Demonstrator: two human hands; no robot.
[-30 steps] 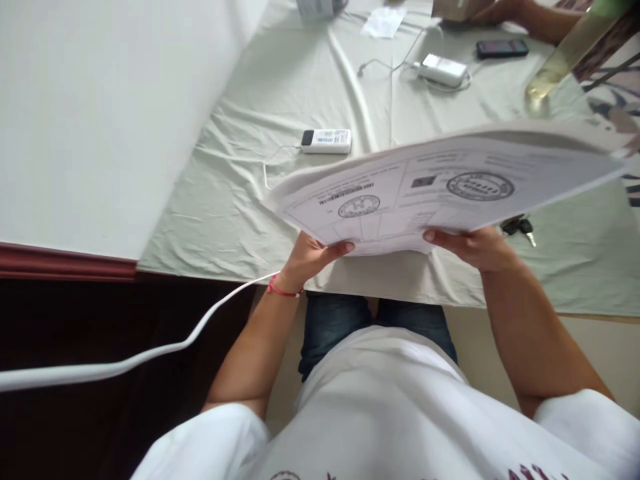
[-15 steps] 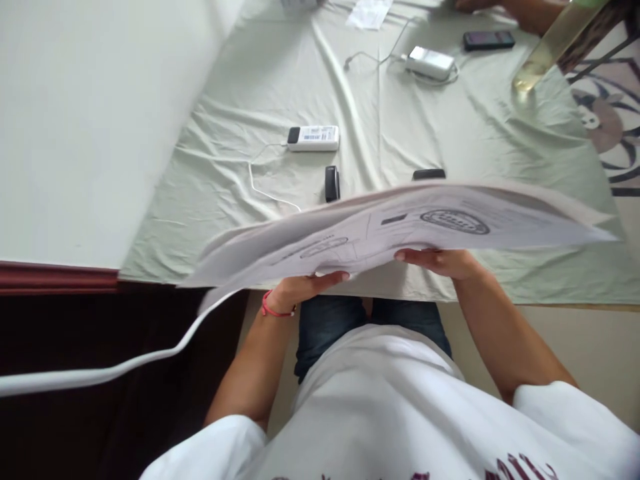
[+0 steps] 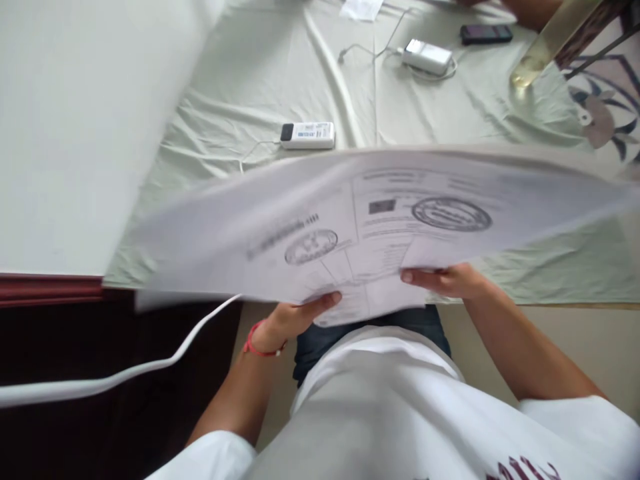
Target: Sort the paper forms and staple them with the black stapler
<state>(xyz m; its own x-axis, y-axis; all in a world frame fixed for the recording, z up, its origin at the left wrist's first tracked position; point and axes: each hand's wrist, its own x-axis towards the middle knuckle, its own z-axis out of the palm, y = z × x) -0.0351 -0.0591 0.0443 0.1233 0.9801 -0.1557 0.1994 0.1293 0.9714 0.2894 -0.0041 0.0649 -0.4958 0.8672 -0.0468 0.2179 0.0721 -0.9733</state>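
A wide stack of printed paper sheets (image 3: 385,233) spreads over the table's near side, its outer edges smeared by motion. Two oval stamps and some lines of print show on the top sheet. My left hand (image 3: 295,317), with a red string bracelet (image 3: 255,343) at the wrist, grips the near edge, thumb on top. On the right part of that edge, my right hand (image 3: 450,280) pinches the sheets the same way. The fingers of both hands are hidden under the paper.
A white power bank (image 3: 307,135) with a cable lies beyond the sheets. Farther back are a silver-white device (image 3: 427,57), a dark phone (image 3: 486,34), a small paper (image 3: 361,9) and a clear tube-like vessel (image 3: 530,70). Another person's arm (image 3: 533,12) rests there. A white cable (image 3: 165,363) hangs at left.
The sheets have tipped up and opened wider, so more of the print faces me. They now cover two small black objects on the cloth. My hands still hold the near edge.
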